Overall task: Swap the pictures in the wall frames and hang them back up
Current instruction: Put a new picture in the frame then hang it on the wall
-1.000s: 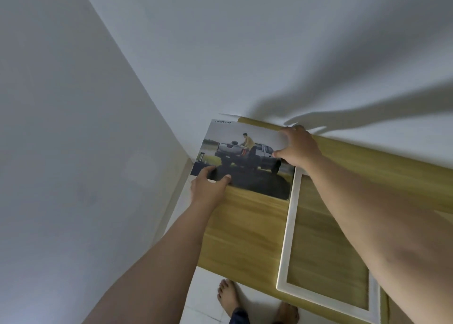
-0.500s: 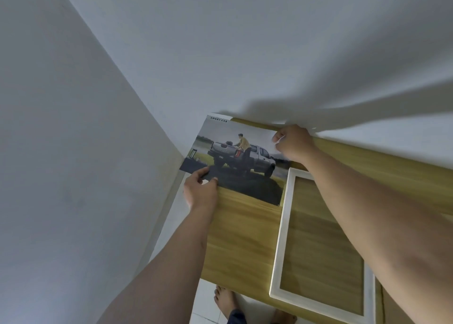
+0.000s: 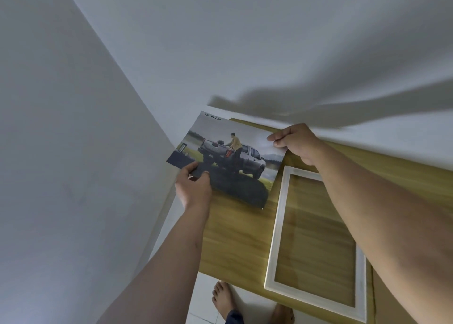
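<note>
**Two hands holding a truck photo beside an empty white frame**

A person is holding a printed picture (image 3: 230,157) with both bare hands, just left of the far end of an empty white frame (image 3: 277,225). The picture is showing a silver pickup truck on grass, a figure in a yellow top leaning over its bed, and the words "SMART CAR" along the top.

The left hand (image 3: 195,189) is pinching the picture's lower left edge, on the side away from the frame, with its fingers curled onto the sheet. The right hand (image 3: 297,142) is pinching the upper right corner with curled fingers, just beyond the frame's far end.

The frame is lying flat on a wooden table (image 3: 235,238), with wood grain showing through its opening. The picture's left part is overhanging the table edge farthest from the frame. Whether the sheet is touching the wood cannot be told.

Beyond the frame, a white wall (image 3: 245,42) is carrying the arms' shadows. Near the frame's closest left corner, bare feet (image 3: 223,299) are standing on pale floor.
</note>
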